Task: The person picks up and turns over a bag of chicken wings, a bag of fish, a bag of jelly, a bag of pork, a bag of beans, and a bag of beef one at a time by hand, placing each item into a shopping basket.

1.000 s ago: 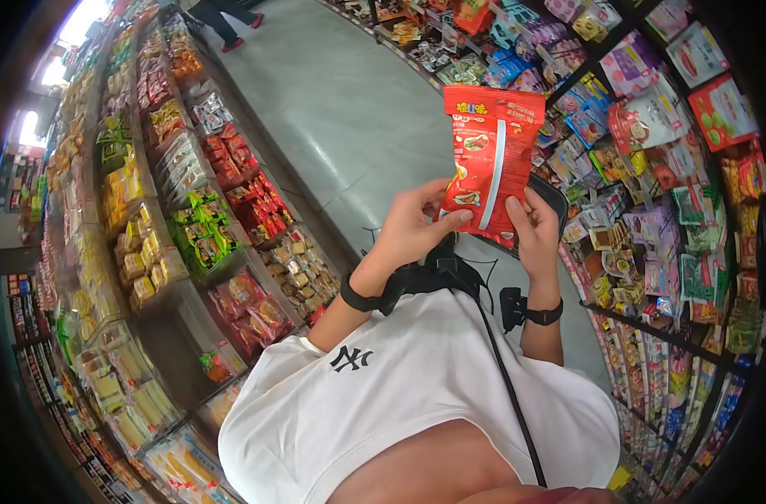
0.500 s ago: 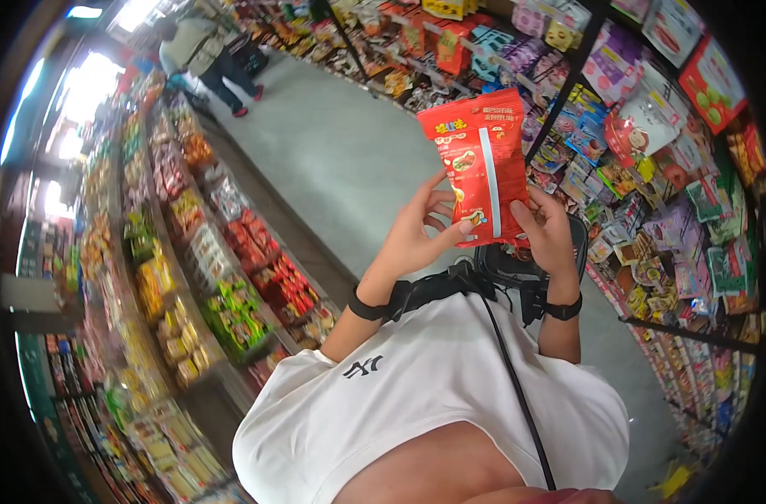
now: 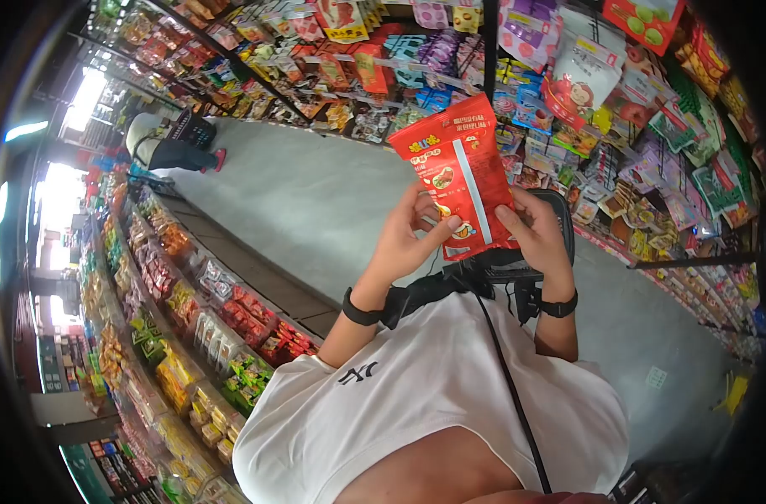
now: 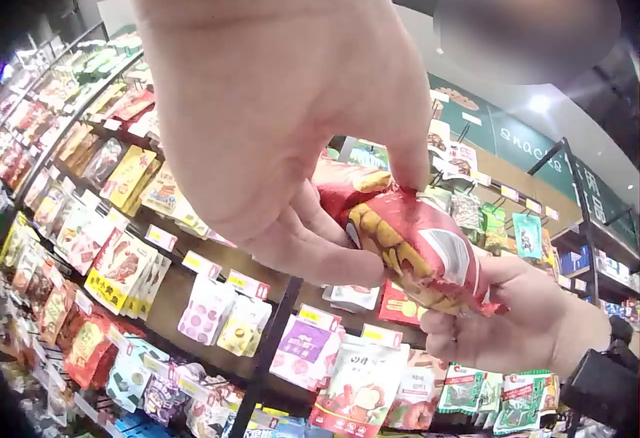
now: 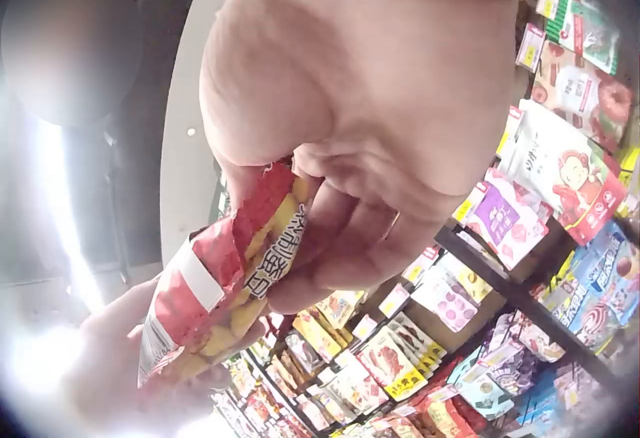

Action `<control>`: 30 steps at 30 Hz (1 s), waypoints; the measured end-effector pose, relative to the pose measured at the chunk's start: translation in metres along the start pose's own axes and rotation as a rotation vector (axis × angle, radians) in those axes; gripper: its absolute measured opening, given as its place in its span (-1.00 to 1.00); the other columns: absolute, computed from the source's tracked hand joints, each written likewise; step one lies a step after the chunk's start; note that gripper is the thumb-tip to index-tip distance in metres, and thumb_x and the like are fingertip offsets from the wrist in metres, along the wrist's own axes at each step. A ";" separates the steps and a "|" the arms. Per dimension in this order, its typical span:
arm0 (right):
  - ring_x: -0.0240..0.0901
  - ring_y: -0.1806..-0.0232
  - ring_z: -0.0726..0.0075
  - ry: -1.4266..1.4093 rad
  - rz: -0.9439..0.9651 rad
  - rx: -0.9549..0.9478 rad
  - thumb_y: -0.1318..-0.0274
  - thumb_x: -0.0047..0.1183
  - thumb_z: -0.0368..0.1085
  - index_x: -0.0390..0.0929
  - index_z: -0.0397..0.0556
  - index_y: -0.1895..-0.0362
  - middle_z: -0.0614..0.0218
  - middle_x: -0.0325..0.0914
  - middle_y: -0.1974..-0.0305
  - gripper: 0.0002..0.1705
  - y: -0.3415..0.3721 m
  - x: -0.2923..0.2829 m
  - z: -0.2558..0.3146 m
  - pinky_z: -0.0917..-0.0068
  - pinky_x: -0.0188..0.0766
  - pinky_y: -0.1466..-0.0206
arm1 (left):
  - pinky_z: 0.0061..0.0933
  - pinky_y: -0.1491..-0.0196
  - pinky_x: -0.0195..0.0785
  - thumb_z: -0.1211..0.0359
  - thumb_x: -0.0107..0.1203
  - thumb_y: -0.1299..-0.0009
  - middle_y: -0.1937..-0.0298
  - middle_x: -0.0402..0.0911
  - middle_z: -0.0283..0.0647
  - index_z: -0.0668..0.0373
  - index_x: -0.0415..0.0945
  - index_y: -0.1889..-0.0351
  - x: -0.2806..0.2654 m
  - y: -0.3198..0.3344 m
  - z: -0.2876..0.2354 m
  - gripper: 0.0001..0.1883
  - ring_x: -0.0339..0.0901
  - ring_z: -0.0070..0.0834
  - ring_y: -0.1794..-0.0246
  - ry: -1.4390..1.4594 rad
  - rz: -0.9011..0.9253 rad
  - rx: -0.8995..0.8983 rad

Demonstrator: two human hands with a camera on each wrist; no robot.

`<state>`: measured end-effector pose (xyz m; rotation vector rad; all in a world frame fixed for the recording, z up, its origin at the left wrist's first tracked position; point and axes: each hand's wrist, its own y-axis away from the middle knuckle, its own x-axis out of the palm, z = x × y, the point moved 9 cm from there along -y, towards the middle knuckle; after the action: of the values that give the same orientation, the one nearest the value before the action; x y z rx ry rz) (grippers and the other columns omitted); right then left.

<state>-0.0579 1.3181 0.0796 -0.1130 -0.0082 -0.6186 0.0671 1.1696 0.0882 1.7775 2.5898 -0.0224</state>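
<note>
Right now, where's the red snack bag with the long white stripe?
In the head view, the red snack bag is above and right of the middle, its lower part held between the left hand and right hand.

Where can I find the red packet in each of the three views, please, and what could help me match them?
Head: the red packet is above and right of centre.
Left wrist: the red packet is slightly below and right of centre.
Right wrist: the red packet is below and left of centre.
Shared landmark: the white pouch beside a purple pouch.
</note>
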 end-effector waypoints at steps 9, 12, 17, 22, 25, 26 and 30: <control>0.62 -0.09 0.48 0.031 -0.057 -0.019 -0.48 0.14 -0.24 0.54 -0.30 -0.27 0.20 0.74 -0.06 -0.55 0.017 -0.003 0.000 0.43 0.48 -0.21 | -0.58 0.22 0.52 0.38 0.36 -0.45 -0.08 0.73 -0.24 0.23 0.30 -0.35 0.008 0.003 -0.015 -0.41 0.62 -0.67 0.19 -0.091 -0.018 0.041; 0.61 -0.09 0.50 0.013 -0.072 -0.004 -0.48 0.14 -0.23 0.53 -0.30 -0.28 0.21 0.73 -0.06 -0.54 0.024 0.003 -0.002 0.45 0.49 -0.18 | -0.60 0.24 0.51 0.40 0.36 -0.45 -0.08 0.74 -0.24 0.22 0.29 -0.37 0.006 0.011 -0.015 -0.40 0.61 -0.68 0.20 -0.155 -0.006 0.091; 0.59 0.00 0.58 0.034 -0.033 0.036 -0.51 0.12 -0.21 0.53 -0.27 -0.29 0.24 0.74 0.00 -0.55 0.049 0.029 0.010 0.51 0.51 -0.07 | -0.59 0.17 0.53 0.43 0.34 -0.45 -0.08 0.75 -0.21 0.24 0.29 -0.34 0.002 0.048 -0.021 -0.43 0.68 -0.64 0.09 -0.080 -0.051 0.090; 0.56 -0.01 0.62 0.096 0.009 0.090 -0.55 0.07 -0.22 0.50 -0.26 -0.34 0.29 0.71 -0.05 -0.54 0.080 0.047 0.005 0.53 0.50 -0.07 | -0.56 0.11 0.52 0.44 0.34 -0.46 -0.07 0.75 -0.17 0.26 0.31 -0.31 0.002 0.088 -0.021 -0.46 0.67 -0.63 0.07 -0.090 -0.065 0.101; 0.55 -0.04 0.62 0.082 0.026 0.143 -0.56 0.05 -0.22 0.48 -0.26 -0.35 0.31 0.69 -0.09 -0.54 0.104 0.065 0.005 0.54 0.50 -0.11 | -0.58 0.17 0.48 0.40 0.36 -0.46 -0.02 0.76 -0.21 0.26 0.33 -0.31 0.004 0.115 -0.017 -0.45 0.62 -0.70 0.27 0.016 -0.117 0.099; 0.55 -0.04 0.62 0.075 0.019 0.152 -0.56 0.05 -0.23 0.48 -0.26 -0.35 0.32 0.69 -0.09 -0.55 0.109 0.066 0.006 0.54 0.50 -0.10 | -0.58 0.17 0.48 0.40 0.36 -0.46 -0.01 0.76 -0.21 0.26 0.34 -0.31 0.006 0.121 -0.016 -0.45 0.62 -0.70 0.28 0.010 -0.124 0.094; 0.56 0.07 0.63 0.080 -0.022 0.099 -0.55 0.06 -0.19 0.56 -0.26 -0.26 0.30 0.74 0.03 -0.57 0.132 0.075 0.004 0.53 0.51 -0.01 | -0.56 0.11 0.52 0.42 0.33 -0.48 -0.01 0.77 -0.17 0.28 0.32 -0.25 0.010 0.146 -0.007 -0.51 0.67 -0.68 0.13 -0.061 -0.108 0.006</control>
<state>0.0798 1.3818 0.0728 0.0074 0.0377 -0.6437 0.1999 1.2314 0.0931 1.6097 2.6421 -0.0840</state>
